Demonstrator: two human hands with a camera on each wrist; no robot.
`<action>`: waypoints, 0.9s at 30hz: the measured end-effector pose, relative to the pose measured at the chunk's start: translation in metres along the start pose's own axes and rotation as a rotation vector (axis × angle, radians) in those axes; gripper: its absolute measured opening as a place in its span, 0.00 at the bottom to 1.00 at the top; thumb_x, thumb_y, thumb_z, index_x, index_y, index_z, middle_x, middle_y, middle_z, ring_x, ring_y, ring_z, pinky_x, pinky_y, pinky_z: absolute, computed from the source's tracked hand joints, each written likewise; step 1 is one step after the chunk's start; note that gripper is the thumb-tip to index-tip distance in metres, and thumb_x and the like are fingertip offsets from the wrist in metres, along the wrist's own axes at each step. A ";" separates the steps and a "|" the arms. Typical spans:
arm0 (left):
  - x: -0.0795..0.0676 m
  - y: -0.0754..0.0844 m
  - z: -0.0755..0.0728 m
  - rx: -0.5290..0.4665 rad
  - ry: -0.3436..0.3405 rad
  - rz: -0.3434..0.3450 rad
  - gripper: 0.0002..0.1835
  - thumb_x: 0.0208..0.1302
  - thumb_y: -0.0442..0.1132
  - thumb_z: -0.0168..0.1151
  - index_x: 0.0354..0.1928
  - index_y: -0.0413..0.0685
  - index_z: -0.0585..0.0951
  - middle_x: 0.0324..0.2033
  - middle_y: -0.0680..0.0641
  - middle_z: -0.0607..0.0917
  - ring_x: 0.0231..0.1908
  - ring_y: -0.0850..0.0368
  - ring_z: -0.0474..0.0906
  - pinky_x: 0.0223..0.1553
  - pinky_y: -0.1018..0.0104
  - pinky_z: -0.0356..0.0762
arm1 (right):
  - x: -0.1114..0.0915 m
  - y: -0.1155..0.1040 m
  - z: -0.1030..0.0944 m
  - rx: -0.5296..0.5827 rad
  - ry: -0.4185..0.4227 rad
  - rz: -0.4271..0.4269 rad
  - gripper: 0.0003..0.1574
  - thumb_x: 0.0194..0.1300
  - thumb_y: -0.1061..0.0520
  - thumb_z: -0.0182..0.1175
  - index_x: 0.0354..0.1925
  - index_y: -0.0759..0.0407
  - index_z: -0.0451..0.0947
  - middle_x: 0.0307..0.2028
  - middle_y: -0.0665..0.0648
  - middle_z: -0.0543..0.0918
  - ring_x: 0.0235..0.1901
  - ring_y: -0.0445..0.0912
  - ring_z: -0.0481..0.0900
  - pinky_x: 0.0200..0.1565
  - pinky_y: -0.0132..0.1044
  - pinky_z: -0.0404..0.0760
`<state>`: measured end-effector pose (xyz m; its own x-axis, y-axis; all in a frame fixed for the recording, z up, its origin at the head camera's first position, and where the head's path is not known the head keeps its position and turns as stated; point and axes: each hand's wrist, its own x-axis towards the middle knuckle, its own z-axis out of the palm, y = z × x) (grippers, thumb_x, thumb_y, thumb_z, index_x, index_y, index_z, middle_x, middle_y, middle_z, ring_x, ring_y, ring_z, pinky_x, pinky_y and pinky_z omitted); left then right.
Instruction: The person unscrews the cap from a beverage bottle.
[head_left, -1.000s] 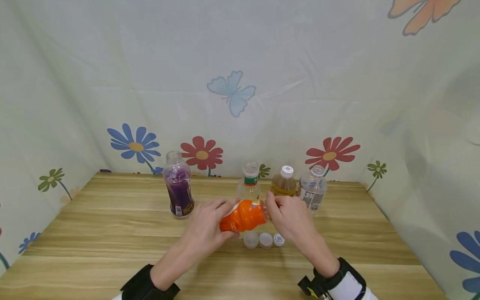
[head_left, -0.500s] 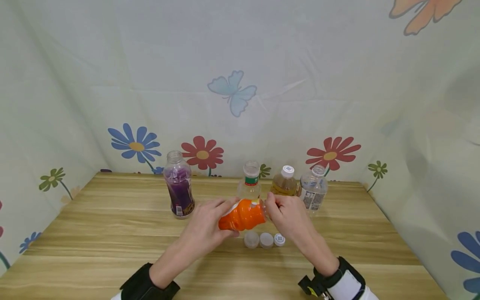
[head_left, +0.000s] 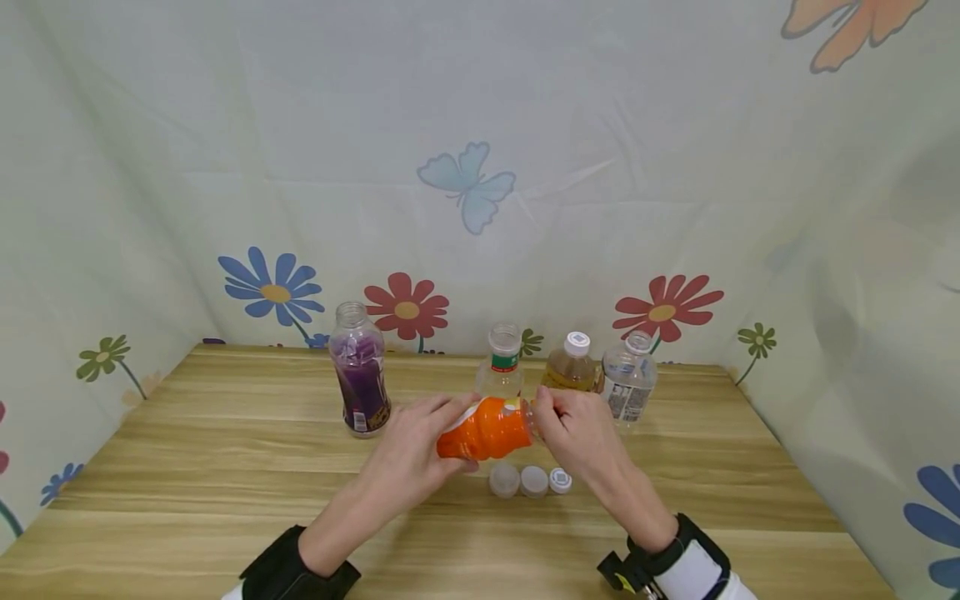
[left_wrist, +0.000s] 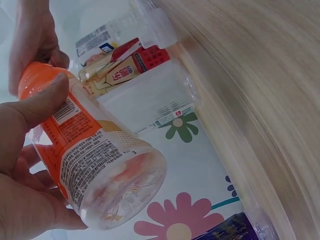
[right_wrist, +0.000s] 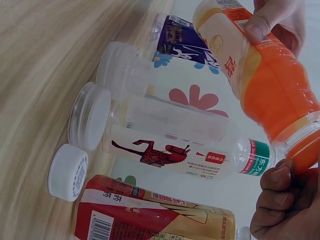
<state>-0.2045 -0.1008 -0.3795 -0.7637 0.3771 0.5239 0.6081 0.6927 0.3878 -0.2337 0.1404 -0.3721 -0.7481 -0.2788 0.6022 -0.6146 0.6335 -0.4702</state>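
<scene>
My left hand (head_left: 408, 446) grips an orange drink bottle (head_left: 491, 429) round its body, holding it tilted over the table with its neck to the right. At the neck end, the curled fingers of my right hand (head_left: 585, 429) hold the bottle's cap, which they mostly hide. In the left wrist view the clear base of the bottle (left_wrist: 125, 190) faces the camera, and the orange liquid lies toward the neck. Below the bottle, two translucent caps (head_left: 534, 482) and one smaller white cap (head_left: 560, 480) lie in a row on the table.
A purple-labelled bottle (head_left: 360, 383) stands open-necked at the left. Behind the hands stand a clear bottle with a green neck label (head_left: 504, 362), a white-capped amber bottle (head_left: 570, 367) and a clear bottle with a barcode label (head_left: 628, 375). A flowered curtain (head_left: 480, 100) surrounds the wooden table (head_left: 247, 417).
</scene>
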 end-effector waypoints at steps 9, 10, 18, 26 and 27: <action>-0.001 0.001 -0.001 -0.007 -0.001 -0.003 0.42 0.42 0.43 0.88 0.64 0.51 0.82 0.52 0.48 0.86 0.53 0.47 0.81 0.52 0.43 0.77 | 0.000 0.002 0.001 0.013 0.032 -0.046 0.28 0.73 0.59 0.48 0.13 0.45 0.63 0.11 0.38 0.62 0.12 0.35 0.61 0.16 0.32 0.59; -0.001 0.001 -0.001 -0.007 0.000 -0.001 0.42 0.42 0.43 0.88 0.64 0.51 0.82 0.52 0.48 0.86 0.53 0.47 0.81 0.52 0.43 0.77 | -0.001 0.002 0.001 0.012 0.036 -0.052 0.28 0.73 0.59 0.48 0.13 0.45 0.63 0.12 0.38 0.62 0.12 0.35 0.61 0.16 0.32 0.59; -0.001 0.000 -0.002 -0.014 -0.003 0.011 0.42 0.42 0.43 0.88 0.64 0.50 0.82 0.52 0.47 0.86 0.52 0.47 0.82 0.54 0.42 0.78 | -0.001 0.004 0.003 0.006 0.055 -0.085 0.27 0.72 0.59 0.47 0.13 0.45 0.62 0.13 0.39 0.62 0.13 0.35 0.61 0.16 0.32 0.60; 0.001 -0.001 -0.005 -0.035 -0.044 -0.005 0.42 0.43 0.44 0.87 0.65 0.49 0.81 0.52 0.47 0.86 0.51 0.47 0.82 0.57 0.45 0.78 | -0.001 0.007 0.005 -0.018 0.089 -0.157 0.26 0.71 0.59 0.47 0.14 0.45 0.63 0.15 0.40 0.63 0.15 0.36 0.63 0.17 0.32 0.64; 0.001 -0.001 -0.005 -0.042 -0.054 -0.011 0.42 0.43 0.44 0.87 0.65 0.49 0.81 0.52 0.47 0.86 0.51 0.47 0.82 0.57 0.45 0.78 | -0.001 0.008 0.005 -0.020 0.095 -0.170 0.26 0.70 0.59 0.47 0.14 0.45 0.63 0.15 0.40 0.63 0.16 0.36 0.63 0.18 0.32 0.64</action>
<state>-0.2044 -0.1041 -0.3755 -0.7805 0.4025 0.4783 0.6070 0.6710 0.4259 -0.2392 0.1418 -0.3795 -0.6061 -0.3142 0.7306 -0.7243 0.5976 -0.3439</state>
